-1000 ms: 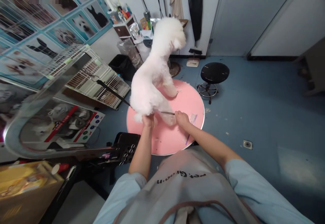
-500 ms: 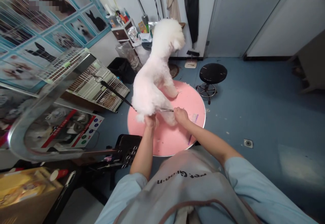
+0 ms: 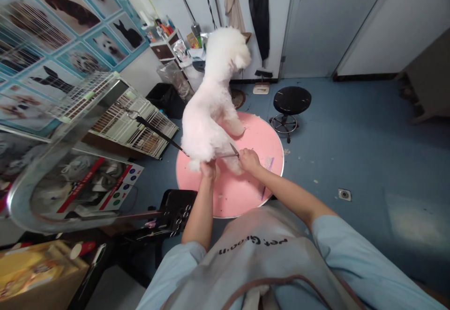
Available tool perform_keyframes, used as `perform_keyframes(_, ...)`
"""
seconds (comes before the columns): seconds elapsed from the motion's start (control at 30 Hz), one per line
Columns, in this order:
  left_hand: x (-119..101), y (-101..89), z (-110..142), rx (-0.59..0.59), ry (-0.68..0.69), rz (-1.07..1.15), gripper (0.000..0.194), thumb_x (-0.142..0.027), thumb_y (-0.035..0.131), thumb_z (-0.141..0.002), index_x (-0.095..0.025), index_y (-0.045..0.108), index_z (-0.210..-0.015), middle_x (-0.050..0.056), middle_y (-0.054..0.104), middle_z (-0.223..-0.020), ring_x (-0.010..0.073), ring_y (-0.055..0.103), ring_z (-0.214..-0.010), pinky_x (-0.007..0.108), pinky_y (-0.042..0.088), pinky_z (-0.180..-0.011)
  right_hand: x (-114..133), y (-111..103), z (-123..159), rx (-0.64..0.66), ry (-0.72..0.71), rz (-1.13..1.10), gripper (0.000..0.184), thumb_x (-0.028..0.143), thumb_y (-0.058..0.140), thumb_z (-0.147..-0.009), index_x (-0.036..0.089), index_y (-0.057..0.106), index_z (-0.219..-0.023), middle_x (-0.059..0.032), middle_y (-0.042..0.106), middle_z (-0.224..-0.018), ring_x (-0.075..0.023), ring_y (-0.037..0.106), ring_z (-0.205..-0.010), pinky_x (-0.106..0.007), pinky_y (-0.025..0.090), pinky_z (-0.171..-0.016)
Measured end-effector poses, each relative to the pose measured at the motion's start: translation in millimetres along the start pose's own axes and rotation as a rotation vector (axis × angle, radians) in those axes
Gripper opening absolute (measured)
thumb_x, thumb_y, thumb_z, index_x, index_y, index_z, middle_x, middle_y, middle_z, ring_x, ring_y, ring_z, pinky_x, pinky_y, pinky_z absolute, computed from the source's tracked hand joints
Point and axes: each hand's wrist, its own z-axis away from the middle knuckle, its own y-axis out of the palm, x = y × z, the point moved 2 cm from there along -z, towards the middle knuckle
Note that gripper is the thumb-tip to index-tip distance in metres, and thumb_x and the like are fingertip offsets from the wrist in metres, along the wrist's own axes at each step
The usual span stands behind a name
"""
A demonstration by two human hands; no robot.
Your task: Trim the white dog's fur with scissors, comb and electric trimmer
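Note:
A fluffy white dog (image 3: 200, 118) stands on a round pink grooming table (image 3: 232, 197), its head toward the far side. My left hand (image 3: 208, 169) is closed at the dog's rear, near a hind leg, with its fingertips partly hidden by fur. In my right hand (image 3: 249, 161) is a pair of scissors (image 3: 233, 151). Their blades are apart and lie against the fur of the hind leg. A black strap (image 3: 161, 134) runs from a metal grooming arm (image 3: 21, 183) to the dog's rear.
A purple-edged comb-like item (image 3: 269, 162) lies near the table's right edge. Beyond it stands a black stool (image 3: 291, 100). Left are a wire cage (image 3: 137, 122) and a black bin (image 3: 167, 99). A black tool holder (image 3: 177, 209) sits by my left forearm.
The scissors' blades have opened from nearly together to apart. My hands stay at the dog's rear, and the whole view has shifted slightly.

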Motion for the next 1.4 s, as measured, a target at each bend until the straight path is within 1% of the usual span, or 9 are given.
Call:
perform_keyframes(0.17,3,-7.3,-6,0.041,-0.003,-0.006,0.037,-0.030,0.040,-0.076,-0.018,0.062,-0.103,0.010,0.064,-0.100,0.0174,0.058,-0.089,0.029,0.044,-0.078,-3,-3,-3,0.059,0.001,-0.023,0.029,0.008,0.031,-0.090,0.010,0.052,-0.109,-0.0189,0.058,-0.103,-0.0237,0.060,-0.091,-0.034,0.044,-0.079)
perform_keyframes(0.27,4,-9.3,-7,0.052,0.003,-0.016,0.037,-0.029,0.040,-0.075,-0.019,0.062,-0.103,0.009,0.064,-0.100,0.0173,0.058,-0.088,0.030,0.044,-0.079,-5,-5,-5,0.027,-0.031,-0.027,0.024,0.013,0.039,-0.089,0.009,0.053,-0.108,-0.0183,0.058,-0.103,-0.0253,0.059,-0.093,-0.035,0.043,-0.083)
perform_keyframes(0.43,4,-6.4,-6,0.003,-0.006,0.013,0.038,-0.027,0.036,-0.080,-0.019,0.062,-0.107,0.009,0.065,-0.100,0.0163,0.058,-0.088,0.028,0.044,-0.077,-8,-9,-8,0.056,-0.038,-0.018,0.028,0.008,0.032,-0.089,0.009,0.053,-0.108,-0.0180,0.059,-0.102,-0.0245,0.060,-0.090,-0.034,0.044,-0.079)
perform_keyframes(0.6,3,-5.2,-4,-0.024,-0.015,0.021,0.040,-0.026,0.036,-0.080,-0.017,0.062,-0.108,0.010,0.065,-0.102,0.0168,0.059,-0.088,0.029,0.045,-0.077,-8,-17,-10,0.025,-0.099,-0.009,0.025,0.015,0.041,-0.087,0.009,0.052,-0.108,-0.0186,0.058,-0.103,-0.0257,0.060,-0.094,-0.036,0.043,-0.084)
perform_keyframes(0.77,5,-6.9,-4,-0.040,-0.019,0.036,0.037,-0.024,0.038,-0.078,-0.016,0.063,-0.104,0.010,0.066,-0.098,0.0167,0.060,-0.087,0.028,0.045,-0.076,-9,-21,-11,0.082,-0.117,-0.002,0.026,0.010,0.035,-0.088,0.009,0.051,-0.108,-0.0177,0.059,-0.100,-0.0238,0.062,-0.089,-0.033,0.046,-0.076)
perform_keyframes(0.9,5,-5.5,-4,-0.047,-0.026,0.037,0.039,-0.025,0.036,-0.080,-0.017,0.063,-0.107,0.009,0.066,-0.099,0.0165,0.060,-0.087,0.028,0.046,-0.077,-8,-26,-13,0.037,-0.158,-0.014,0.026,0.015,0.041,-0.086,0.008,0.051,-0.109,-0.0191,0.059,-0.102,-0.0261,0.062,-0.090,-0.036,0.046,-0.079)
perform_keyframes(1.0,5,-3.3,-3,-0.057,-0.029,0.053,0.041,-0.025,0.034,-0.082,-0.018,0.063,-0.111,0.009,0.065,-0.104,0.0159,0.060,-0.087,0.028,0.047,-0.077,-10,-28,-15,0.094,-0.170,-0.027,0.028,0.010,0.035,-0.087,0.008,0.050,-0.111,-0.0184,0.059,-0.102,-0.0251,0.063,-0.088,-0.034,0.047,-0.074)
perform_keyframes(1.3,7,-5.9,-5,-0.093,-0.011,0.069,0.035,-0.024,0.038,-0.080,-0.016,0.064,-0.102,0.010,0.066,-0.099,0.0167,0.060,-0.087,0.029,0.047,-0.076,-17,-34,-26,0.151,-0.247,-0.120,0.029,0.016,0.042,-0.086,0.011,0.050,-0.114,-0.0155,0.060,-0.107,-0.0240,0.063,-0.093,-0.032,0.048,-0.077)
perform_keyframes(1.4,7,-5.4,-4,-0.076,-0.003,0.072,0.034,-0.027,0.038,-0.080,-0.018,0.064,-0.101,0.009,0.065,-0.101,0.0169,0.059,-0.088,0.029,0.047,-0.077,-20,-38,-29,0.151,-0.263,-0.165,0.035,0.026,0.048,-0.085,0.010,0.049,-0.115,-0.0160,0.060,-0.109,-0.0253,0.062,-0.097,-0.032,0.047,-0.079)
